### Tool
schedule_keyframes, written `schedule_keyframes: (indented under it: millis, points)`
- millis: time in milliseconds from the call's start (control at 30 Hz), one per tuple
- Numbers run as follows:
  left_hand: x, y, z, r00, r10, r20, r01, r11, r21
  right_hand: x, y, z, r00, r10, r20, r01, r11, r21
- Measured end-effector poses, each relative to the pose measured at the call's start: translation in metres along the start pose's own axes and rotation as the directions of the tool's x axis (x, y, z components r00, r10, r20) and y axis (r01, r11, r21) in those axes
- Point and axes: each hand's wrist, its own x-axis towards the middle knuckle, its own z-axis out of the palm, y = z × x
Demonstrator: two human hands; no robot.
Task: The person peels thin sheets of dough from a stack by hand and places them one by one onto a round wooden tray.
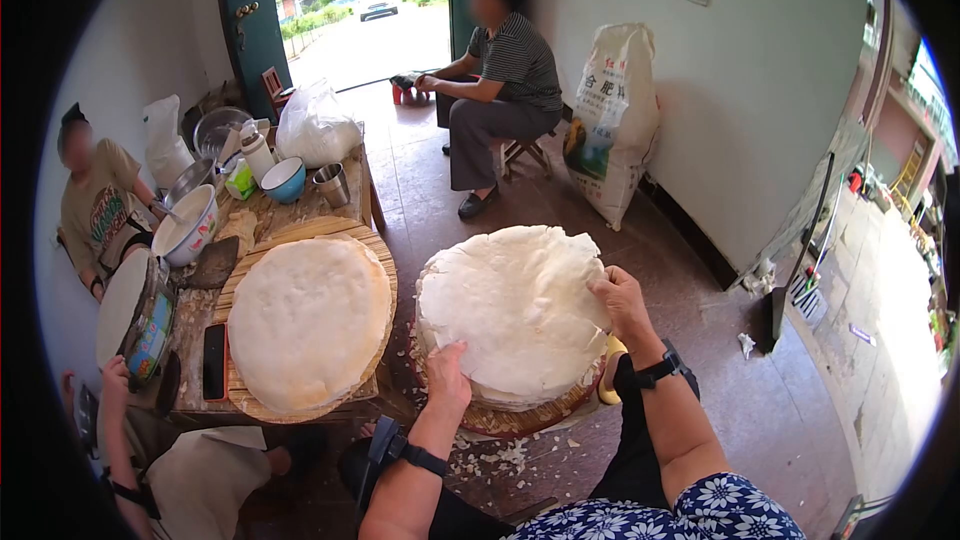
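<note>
A large, pale, round flatbread point(510, 315) lies in front of me on a stack of similar sheets. My right hand point(622, 302) pinches its right edge, which is slightly raised there. Closed on the near left edge is my left hand point(447, 377), the thumb on top and the other fingers mostly hidden beneath. Under the stack, the rim of a round woven tray point(530, 422) shows, scattered with crumbs. To the left, another pile of flatbreads point(308, 325) rests on a round slatted mat point(385, 258), apart from my hands.
On the wooden table point(290, 214) are a blue bowl point(284, 180), a metal cup point(331, 185), a batter bowl point(188, 225) and a phone point(215, 362). One person point(505, 90) sits by the doorway; others are at the left. A large sack point(612, 125) leans against the wall. Crumbs point(500, 460) litter the floor.
</note>
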Motion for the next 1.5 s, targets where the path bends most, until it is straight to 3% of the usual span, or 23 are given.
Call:
schedule_keyframes:
  millis: [33, 167, 300, 467, 633, 700, 933, 1100, 1133, 1200, 1333, 1500]
  points:
    - [0.000, 0.001, 0.001, 1.000, 0.002, 0.004, -0.002, 1.000, -0.001, 0.000, -0.003, 0.004, 0.999, -0.041, -0.010, 0.040, 0.995, -0.089]
    - [-0.003, 0.008, 0.004, 0.999, -0.017, 0.042, 0.017, 1.000, -0.012, -0.008, -0.022, 0.019, 0.991, -0.129, 0.029, 0.131, 0.989, -0.063]
    - [-0.008, 0.016, 0.014, 0.999, 0.046, -0.025, -0.047, 0.999, -0.027, -0.023, -0.045, 0.038, 0.962, -0.263, 0.076, 0.272, 0.953, -0.135]
    - [-0.019, 0.048, 0.017, 0.980, 0.190, -0.051, -0.187, 0.981, 0.056, -0.041, -0.071, 0.066, 0.926, -0.338, 0.166, 0.346, 0.938, -0.021]
    - [-0.036, 0.111, -0.006, 0.965, 0.247, -0.086, -0.250, 0.968, -0.029, -0.051, -0.092, 0.117, 0.878, -0.410, 0.249, 0.398, 0.912, 0.100]
    - [-0.048, 0.142, -0.016, 0.906, 0.413, -0.086, -0.417, 0.908, -0.029, -0.058, -0.098, 0.148, 0.870, -0.414, 0.269, 0.361, 0.905, 0.226]
    - [-0.060, 0.267, -0.094, 0.821, 0.555, -0.130, -0.547, 0.832, 0.095, -0.054, -0.065, 0.251, 0.868, -0.299, 0.397, 0.124, 0.904, 0.409]
    - [-0.040, 0.312, -0.166, 0.798, 0.576, -0.177, -0.524, 0.809, 0.266, -0.058, -0.019, 0.296, 0.880, 0.009, 0.476, -0.188, 0.925, 0.330]
    - [-0.034, 0.312, -0.178, 0.802, 0.566, -0.192, -0.506, 0.814, 0.286, -0.052, 0.000, 0.297, 0.882, 0.011, 0.471, -0.188, 0.925, 0.332]
    - [-0.027, 0.305, -0.198, 0.803, 0.557, -0.211, -0.461, 0.806, 0.373, -0.042, 0.032, 0.299, 0.837, 0.116, 0.534, -0.225, 0.964, 0.143]
    - [-0.020, 0.297, -0.218, 0.798, 0.537, -0.275, -0.366, 0.793, 0.487, -0.043, 0.038, 0.294, 0.845, 0.154, 0.512, -0.231, 0.969, 0.090]
    - [-0.022, 0.303, -0.218, 0.833, 0.452, -0.319, -0.279, 0.841, 0.463, -0.041, 0.031, 0.293, 0.851, 0.143, 0.505, -0.213, 0.973, 0.084]
